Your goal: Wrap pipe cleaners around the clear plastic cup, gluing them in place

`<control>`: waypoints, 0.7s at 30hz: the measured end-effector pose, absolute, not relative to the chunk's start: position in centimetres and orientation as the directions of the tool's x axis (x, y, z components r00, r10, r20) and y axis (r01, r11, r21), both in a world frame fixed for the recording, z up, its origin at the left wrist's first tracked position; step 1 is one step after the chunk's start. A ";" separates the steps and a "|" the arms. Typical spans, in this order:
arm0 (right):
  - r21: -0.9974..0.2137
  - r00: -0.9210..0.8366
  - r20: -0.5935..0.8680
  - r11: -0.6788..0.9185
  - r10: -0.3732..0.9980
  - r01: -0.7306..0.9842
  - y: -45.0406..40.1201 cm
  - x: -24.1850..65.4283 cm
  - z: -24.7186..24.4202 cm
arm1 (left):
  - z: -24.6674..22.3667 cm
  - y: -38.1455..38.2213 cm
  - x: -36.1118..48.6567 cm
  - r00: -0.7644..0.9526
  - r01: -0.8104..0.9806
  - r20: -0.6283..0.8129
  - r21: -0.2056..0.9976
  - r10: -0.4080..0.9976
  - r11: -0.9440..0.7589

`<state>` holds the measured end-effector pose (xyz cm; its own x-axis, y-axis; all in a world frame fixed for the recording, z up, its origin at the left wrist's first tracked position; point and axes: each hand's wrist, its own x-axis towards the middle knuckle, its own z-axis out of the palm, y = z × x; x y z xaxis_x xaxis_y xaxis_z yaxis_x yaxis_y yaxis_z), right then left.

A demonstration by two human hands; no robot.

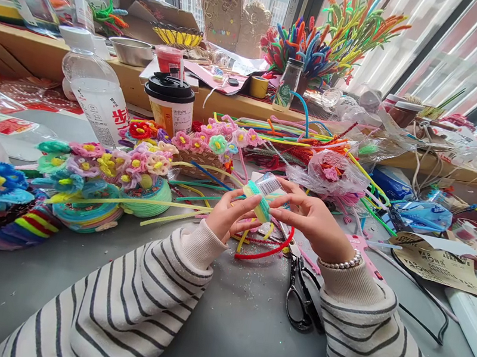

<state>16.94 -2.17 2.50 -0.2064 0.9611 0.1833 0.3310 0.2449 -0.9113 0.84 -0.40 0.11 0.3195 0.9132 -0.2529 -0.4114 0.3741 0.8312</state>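
Between my hands is a small roundish piece wound with teal and pale yellow pipe cleaner (258, 203). A white barcode label (268, 184) shows just behind it. My left hand (233, 214) pinches the piece from the left with thumb and fingers. From the right, the fingers of my right hand (311, 217) close on its other side. A red pipe cleaner (266, 256) curves on the table below my hands. Black-handled scissors (303, 297) lie beneath my right wrist. A long pale yellow pipe cleaner (126, 202) runs left from near my left hand.
Pipe-cleaner flowers in wrapped pots (145, 197) stand at the left. Behind them are a plastic bottle (97, 96) and a lidded cup (168, 107). Loose pipe cleaners (282, 130) pile up beyond my hands. At the right lie a printed paper (441, 268) and a white power strip (473, 336).
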 end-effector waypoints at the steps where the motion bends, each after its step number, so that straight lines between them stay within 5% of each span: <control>1: -0.912 -0.213 0.183 0.247 0.960 0.326 -2.2 17.0 2.5 | 0.1 -0.4 0.8 0.319 -0.410 -0.255 0.832 0.913 0.375; 21: -0.947 -0.217 0.127 0.183 0.968 0.263 -2.3 17.0 2.6 | -0.4 -0.3 0.9 0.348 -0.353 -0.247 0.859 0.904 0.370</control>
